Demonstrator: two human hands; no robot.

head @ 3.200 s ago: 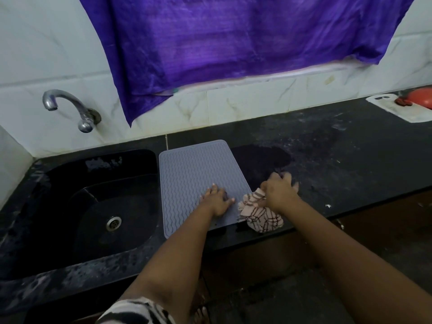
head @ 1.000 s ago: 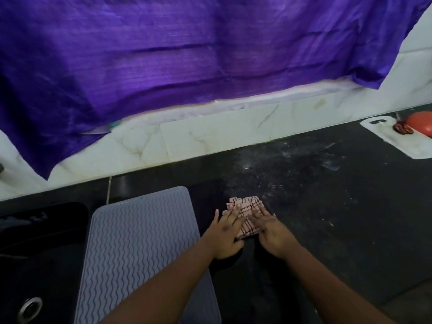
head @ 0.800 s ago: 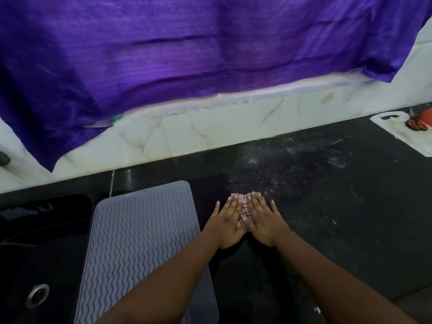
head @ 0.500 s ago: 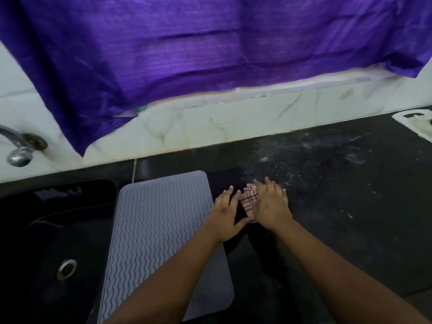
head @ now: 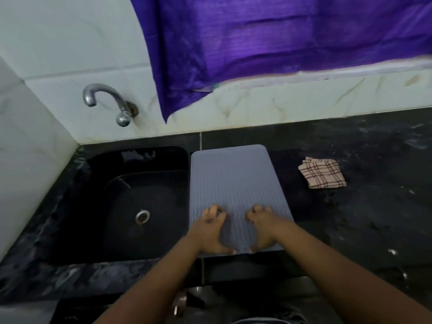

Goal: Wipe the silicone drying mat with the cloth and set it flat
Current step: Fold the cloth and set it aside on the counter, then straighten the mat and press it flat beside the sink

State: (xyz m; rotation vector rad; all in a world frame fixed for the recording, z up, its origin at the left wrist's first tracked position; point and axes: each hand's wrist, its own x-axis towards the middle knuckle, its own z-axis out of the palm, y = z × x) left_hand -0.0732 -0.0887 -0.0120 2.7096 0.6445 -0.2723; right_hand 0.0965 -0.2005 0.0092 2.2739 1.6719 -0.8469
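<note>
1. Mat [head: 233,183]: grey, wavy-ribbed silicone, lying on the black counter [head: 350,218] just right of the sink [head: 140,195]. Its near edge is sitting at the counter's front lip.
2. Left hand [head: 210,230] is resting on the mat's near-left corner, fingers splayed and somewhat bent, thumb down at the near edge. Right hand [head: 264,226] is mirroring it on the near-right part. Neither is gripping anything; both are pressing down with loosened fingers.
3. Cloth [head: 322,173]: checked, folded into a small square, lying alone on the counter well to the right of the mat, touching neither hand.
4. Step in hand, as judged: flattening and squaring the mat. Doing it well is looking like pressing palms outward from the centre toward the edges, checking the far corners for lift, and keeping the left edge from overhanging the sink.
5. Change against half a second earlier: both hands were then pressing on the folded cloth beside the mat; now they are lying on the mat itself, and the cloth is sitting free.
6. Tap [head: 105,101] and purple curtain [head: 280,43] are playing no part.
</note>
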